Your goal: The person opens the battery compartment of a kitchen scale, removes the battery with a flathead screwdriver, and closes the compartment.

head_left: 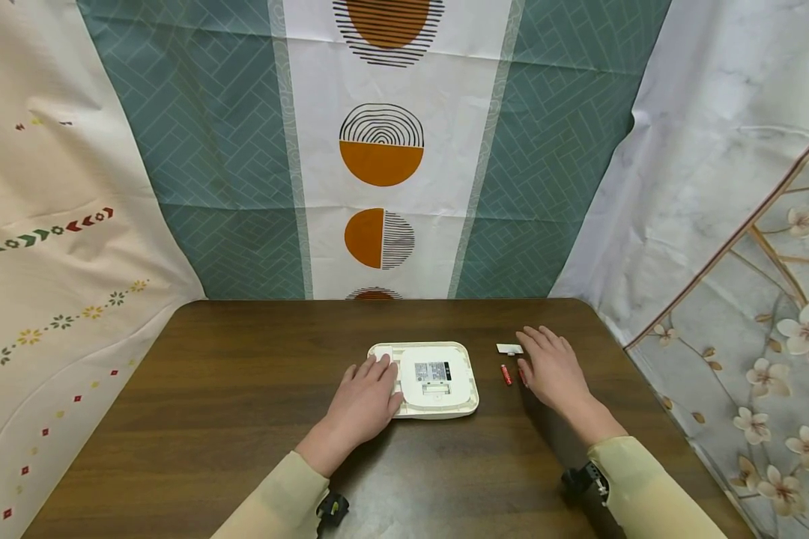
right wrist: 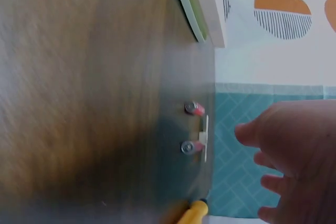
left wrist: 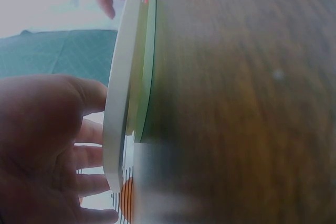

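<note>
A white rounded-square device (head_left: 445, 352), which looks like a kitchen scale, lies underside up, showing a printed label and an uncovered battery slot (head_left: 437, 388). My left hand (head_left: 366, 400) rests on its left edge, fingers extended. In the left wrist view the thumb touches its white side (left wrist: 118, 93). My right hand (head_left: 553, 368) hovers over the table with relaxed fingers, holding nothing. Below it lie two red batteries, one plainly visible (head_left: 506, 375), the other (head_left: 522, 376) partly hidden by the thumb. A small white battery cover (head_left: 509, 349) lies just beyond them.
A yellow object with a dark end (right wrist: 195, 212) stands near the batteries in the right wrist view; the right hand hides it from the head view. The dark wooden table (head_left: 243, 419) meets a patterned cloth (head_left: 391, 247) at its far edge.
</note>
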A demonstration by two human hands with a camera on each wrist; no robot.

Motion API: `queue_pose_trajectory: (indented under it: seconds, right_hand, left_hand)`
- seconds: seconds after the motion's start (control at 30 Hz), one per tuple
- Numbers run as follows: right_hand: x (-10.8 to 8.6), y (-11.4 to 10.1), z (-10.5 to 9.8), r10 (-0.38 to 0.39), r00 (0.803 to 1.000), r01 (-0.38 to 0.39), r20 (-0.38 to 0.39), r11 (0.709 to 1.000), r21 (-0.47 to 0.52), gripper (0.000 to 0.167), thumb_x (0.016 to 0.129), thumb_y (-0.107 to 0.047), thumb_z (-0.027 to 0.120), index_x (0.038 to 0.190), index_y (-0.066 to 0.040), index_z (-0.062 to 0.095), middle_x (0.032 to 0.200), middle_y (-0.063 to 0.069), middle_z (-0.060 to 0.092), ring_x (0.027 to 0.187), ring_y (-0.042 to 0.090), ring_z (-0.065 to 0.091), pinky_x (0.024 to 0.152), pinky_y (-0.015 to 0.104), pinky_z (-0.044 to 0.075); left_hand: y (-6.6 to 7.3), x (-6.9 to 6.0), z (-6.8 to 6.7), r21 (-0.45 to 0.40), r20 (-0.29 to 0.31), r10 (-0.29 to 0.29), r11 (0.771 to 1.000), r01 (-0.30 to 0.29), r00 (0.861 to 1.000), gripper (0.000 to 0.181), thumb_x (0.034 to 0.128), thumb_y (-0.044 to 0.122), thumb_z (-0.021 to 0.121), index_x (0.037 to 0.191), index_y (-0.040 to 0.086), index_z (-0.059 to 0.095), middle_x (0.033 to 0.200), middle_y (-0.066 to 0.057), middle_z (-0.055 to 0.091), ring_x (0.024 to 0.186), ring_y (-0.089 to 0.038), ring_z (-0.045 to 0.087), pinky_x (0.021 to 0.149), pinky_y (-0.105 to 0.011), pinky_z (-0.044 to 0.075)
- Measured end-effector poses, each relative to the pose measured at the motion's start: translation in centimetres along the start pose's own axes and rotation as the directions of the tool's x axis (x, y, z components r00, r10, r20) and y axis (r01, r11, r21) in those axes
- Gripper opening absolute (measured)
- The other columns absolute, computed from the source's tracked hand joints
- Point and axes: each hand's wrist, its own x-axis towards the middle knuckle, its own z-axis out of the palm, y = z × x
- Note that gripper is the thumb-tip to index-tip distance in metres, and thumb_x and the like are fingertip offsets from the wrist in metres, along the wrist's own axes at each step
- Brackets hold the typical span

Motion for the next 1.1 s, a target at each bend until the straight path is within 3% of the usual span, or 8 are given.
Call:
queue_pose_trajectory:
  seconds: [0.43, 1.1]
  right_hand:
    - [1.5, 2.2, -0.6, -0.037, 0.998, 0.036, 0.052, 0.999, 0.018, 0.054, 0.101, -0.011, 0.079, 0.151, 0.002, 0.063, 0.149, 0.025, 0.065, 0.144, 0.052, 0.053, 0.116, 0.073, 0.039]
    - [2.9, 3.6, 0.5, -0.063, 0.987, 0.053, 0.149, 0.996, 0.068, 0.048, 0.100, -0.015, 0.082, 0.142, 0.005, 0.069, 0.142, 0.027, 0.069, 0.143, 0.055, 0.053, 0.117, 0.073, 0.039]
  left_hand:
    - [-0.1, -0.1, 0.2, 0.006, -0.018, 0.011, 1.000, -0.011, 1.000, 0.055, 0.1128, 0.034, 0.063, 0.157, 0.001, 0.059, 0.165, -0.021, 0.052, 0.155, -0.044, 0.045, 0.121, -0.068, 0.038]
    - [0.0, -0.1, 0.1, 0.005, -0.013, 0.007, 1.000, -0.007, 1.000, 0.056, 0.1128, 0.034, 0.064, 0.157, 0.001, 0.058, 0.166, -0.021, 0.051, 0.155, -0.044, 0.044, 0.121, -0.068, 0.038]
